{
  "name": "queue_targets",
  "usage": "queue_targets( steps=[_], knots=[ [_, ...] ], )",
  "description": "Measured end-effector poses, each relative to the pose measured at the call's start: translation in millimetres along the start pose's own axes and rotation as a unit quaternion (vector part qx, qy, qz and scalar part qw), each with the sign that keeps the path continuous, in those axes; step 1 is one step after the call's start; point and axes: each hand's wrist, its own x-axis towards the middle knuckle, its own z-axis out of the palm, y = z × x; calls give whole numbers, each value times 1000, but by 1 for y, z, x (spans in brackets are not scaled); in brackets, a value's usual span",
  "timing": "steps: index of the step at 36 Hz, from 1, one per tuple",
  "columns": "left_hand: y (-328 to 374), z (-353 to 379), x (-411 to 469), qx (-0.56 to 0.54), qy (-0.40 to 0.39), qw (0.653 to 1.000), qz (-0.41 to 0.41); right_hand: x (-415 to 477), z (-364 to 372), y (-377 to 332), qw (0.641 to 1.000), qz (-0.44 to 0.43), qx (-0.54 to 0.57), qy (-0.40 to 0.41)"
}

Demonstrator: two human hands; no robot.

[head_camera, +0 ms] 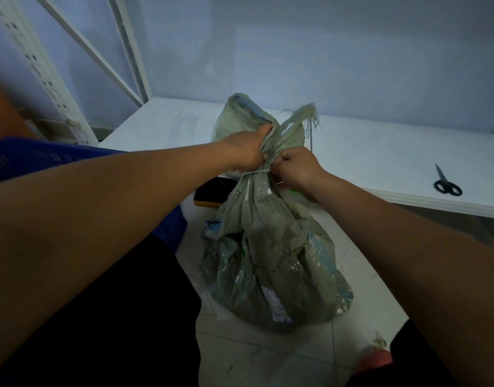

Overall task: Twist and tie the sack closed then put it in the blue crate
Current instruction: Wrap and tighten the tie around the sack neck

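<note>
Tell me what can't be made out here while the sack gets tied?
Head view:
- Inside the sack: hidden by its opaque fabric.
- The tie's end and knot: covered by the right hand.
- The blue crate: mostly behind the left arm, cut by the left edge.
- Dark yellow-edged object: half behind the sack, unidentifiable.

The sack [271, 263] is recorded as dull grey-green with pale blue patches, banded by a white tie [257, 172]. The crate [22, 155] is noted as deep blue, its wall patterned with slots. Black scissors [447, 184] are logged near the right edge of the white shelf [380, 152], and a black, yellow-rimmed slab [209, 192] on the pale floor [268, 358].
</note>
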Motion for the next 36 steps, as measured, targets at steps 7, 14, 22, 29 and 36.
queue_targets(
  steps=[7,14,22,29,36],
  knots=[
    [12,9,1,-101,-90,988,-70,2,1,4,999,27,30,-9],
    [11,13,-12,-239,-99,962,-85,2,-4,4,999,19,40,13],
    [0,15,-12,-370,-108,911,-149,0,-4,4,998,27,59,11],
    [-2,19,-13,-426,-113,882,-165,2,-8,3,995,47,93,-2],
    [-4,16,-10,-420,-163,869,-202,-2,-8,1,997,29,36,-62]
  ],
)
